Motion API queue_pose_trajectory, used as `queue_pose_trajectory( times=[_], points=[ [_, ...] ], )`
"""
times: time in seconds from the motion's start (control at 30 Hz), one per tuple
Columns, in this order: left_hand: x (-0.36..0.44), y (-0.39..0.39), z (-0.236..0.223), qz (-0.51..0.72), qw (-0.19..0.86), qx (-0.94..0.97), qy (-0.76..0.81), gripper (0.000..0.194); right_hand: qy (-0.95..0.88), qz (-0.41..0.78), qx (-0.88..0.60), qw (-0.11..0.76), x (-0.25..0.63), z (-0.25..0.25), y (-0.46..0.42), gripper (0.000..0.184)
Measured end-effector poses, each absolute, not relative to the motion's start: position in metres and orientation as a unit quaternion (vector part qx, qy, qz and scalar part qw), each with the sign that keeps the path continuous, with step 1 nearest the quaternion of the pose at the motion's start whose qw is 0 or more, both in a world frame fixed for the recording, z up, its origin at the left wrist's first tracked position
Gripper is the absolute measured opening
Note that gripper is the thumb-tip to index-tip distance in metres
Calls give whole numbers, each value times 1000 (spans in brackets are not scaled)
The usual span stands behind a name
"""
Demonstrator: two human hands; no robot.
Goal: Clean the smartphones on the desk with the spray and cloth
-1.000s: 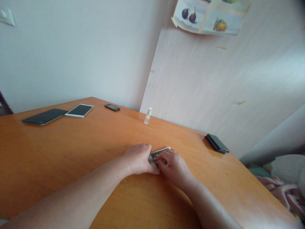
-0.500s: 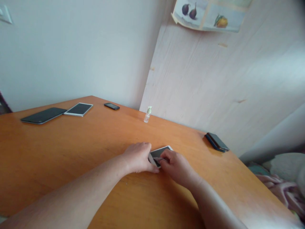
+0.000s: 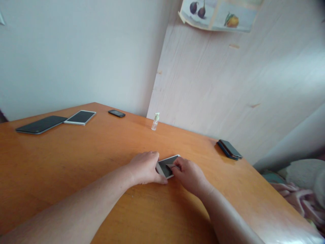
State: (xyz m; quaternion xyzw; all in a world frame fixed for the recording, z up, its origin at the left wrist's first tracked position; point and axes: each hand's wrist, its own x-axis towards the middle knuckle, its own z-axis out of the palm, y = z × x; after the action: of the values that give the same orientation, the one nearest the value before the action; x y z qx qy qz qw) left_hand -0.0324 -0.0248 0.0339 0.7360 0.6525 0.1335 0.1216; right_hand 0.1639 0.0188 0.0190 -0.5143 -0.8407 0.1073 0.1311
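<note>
A white-framed smartphone point(image 3: 164, 165) with a dark screen lies face up on the wooden table point(image 3: 106, 145). My left hand point(image 3: 146, 167) grips its left end, thumb along the near edge and fingers at the far side. Above the screen, my right hand point(image 3: 189, 173) is closed, pinching a small greyish cloth point(image 3: 171, 166) whose tip touches the glass. Most of the cloth is hidden in the fingers, and the phone's right part is covered by that hand.
A clear pump bottle point(image 3: 154, 122) stands beyond my hands. Toward the back left lie a small black phone point(image 3: 116, 113), a white tablet point(image 3: 80, 117) and a dark tablet point(image 3: 40, 124). Stacked dark devices point(image 3: 229, 149) rest by the right edge. Pink fabric point(image 3: 294, 196) lies beyond it.
My right hand has shifted slightly right along the screen with the cloth, uncovering more of the glass. My left hand keeps its hold. The whole view has moved a little.
</note>
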Motion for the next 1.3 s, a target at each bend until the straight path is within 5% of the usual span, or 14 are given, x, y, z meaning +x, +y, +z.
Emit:
queue_pose_trajectory(
  times=[0.17,0.4,0.67,0.9,1.17,1.3],
  points=[
    [-34,-27,38,125,131,738,651,64,-784,31,-610,113,183,22,38,14],
    [-31,-28,38,133,131,729,659,58,-884,144,-418,151,154,18,2,9],
    [-34,-27,33,142,106,750,637,57,-758,120,-606,210,205,6,68,16],
    [-39,-22,19,170,83,761,620,56,-730,229,-575,290,205,-7,76,17],
    [-30,-29,26,186,116,746,629,49,-755,234,-547,276,199,5,65,15],
    [-25,-35,30,190,128,741,632,50,-711,321,-550,299,197,9,63,43]
  ],
)
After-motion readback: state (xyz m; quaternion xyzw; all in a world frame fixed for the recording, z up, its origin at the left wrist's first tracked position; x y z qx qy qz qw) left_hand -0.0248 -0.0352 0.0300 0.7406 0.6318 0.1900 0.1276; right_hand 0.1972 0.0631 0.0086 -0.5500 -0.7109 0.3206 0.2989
